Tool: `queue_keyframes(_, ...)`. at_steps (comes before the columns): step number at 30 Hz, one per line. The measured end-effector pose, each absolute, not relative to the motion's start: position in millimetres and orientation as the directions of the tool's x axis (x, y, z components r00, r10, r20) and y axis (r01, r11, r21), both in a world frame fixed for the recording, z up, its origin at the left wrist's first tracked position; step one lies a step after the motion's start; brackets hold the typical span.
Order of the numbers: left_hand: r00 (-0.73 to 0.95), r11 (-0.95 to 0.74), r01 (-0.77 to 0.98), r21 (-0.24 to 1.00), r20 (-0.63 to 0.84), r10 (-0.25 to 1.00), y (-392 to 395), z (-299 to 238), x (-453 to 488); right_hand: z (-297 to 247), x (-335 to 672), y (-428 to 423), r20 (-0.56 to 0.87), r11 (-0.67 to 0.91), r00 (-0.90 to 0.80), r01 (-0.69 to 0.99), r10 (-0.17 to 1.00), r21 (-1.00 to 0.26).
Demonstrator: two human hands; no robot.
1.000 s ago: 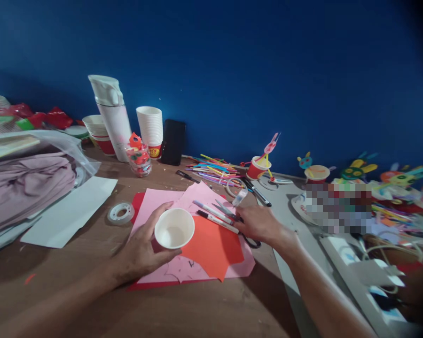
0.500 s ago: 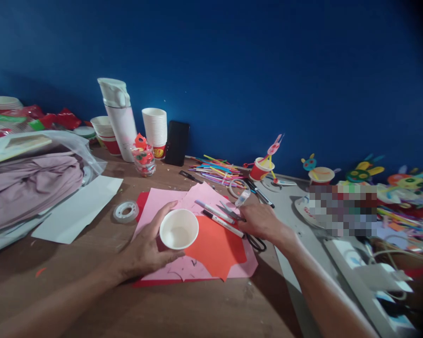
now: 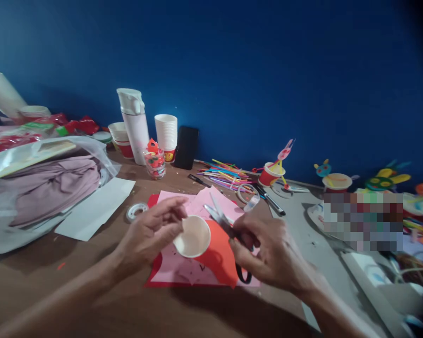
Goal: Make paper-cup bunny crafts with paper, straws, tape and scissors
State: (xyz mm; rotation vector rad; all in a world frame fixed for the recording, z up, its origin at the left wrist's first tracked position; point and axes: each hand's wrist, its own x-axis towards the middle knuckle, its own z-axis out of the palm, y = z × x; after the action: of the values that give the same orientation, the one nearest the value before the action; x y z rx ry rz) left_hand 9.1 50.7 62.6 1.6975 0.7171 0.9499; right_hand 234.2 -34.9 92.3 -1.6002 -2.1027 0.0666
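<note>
Two objects are held above the counter. A white paper cup is gripped at its rim by the fingers of the left hand, tilted with its mouth facing up. A pair of scissors is closed in the right hand, the metal blades angled just beside the cup; most of the handles are hidden by the fingers, and only one black handle loop shows. Three paper sheets lie beneath, partly covered: one pink, one orange-red, one red. One tape roll sits nearby. One pixelated patch at right cannot be made out.
</note>
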Motion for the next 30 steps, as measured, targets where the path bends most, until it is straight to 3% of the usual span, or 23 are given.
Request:
queue_keyframes(4,0.696,-0.488,0.042,0.872,0.325,0.640,41,91,22,91,215,-42,0.379,0.383,-0.239,0.846,0.894,-0.371)
queue_keyframes(8,0.758,-0.463,0.003,0.886,0.300,0.579,37,100,27,88,206,-46,0.403,0.443,-0.279,0.801,0.872,-0.403)
queue_keyframes(13,0.547,-0.451,-0.007,0.893,0.380,0.746,30,93,24,86,206,-43,0.468,0.459,-0.248,0.785,0.848,-0.417)
queue_keyframes(17,0.406,-0.251,-0.072,0.965,0.258,0.877,29,90,16,85,211,-43,0.453,0.461,-0.256,0.775,0.854,-0.433)
queue_keyframes(24,0.358,-0.170,-0.131,0.977,0.207,0.911,32,86,7,76,206,-45,0.244,0.353,-0.258,0.750,0.935,-0.560)
queue_keyframes(30,0.404,-0.052,-0.081,0.995,0.081,0.911,26,85,17,71,197,-41,0.204,0.410,-0.355,0.777,0.912,-0.477)
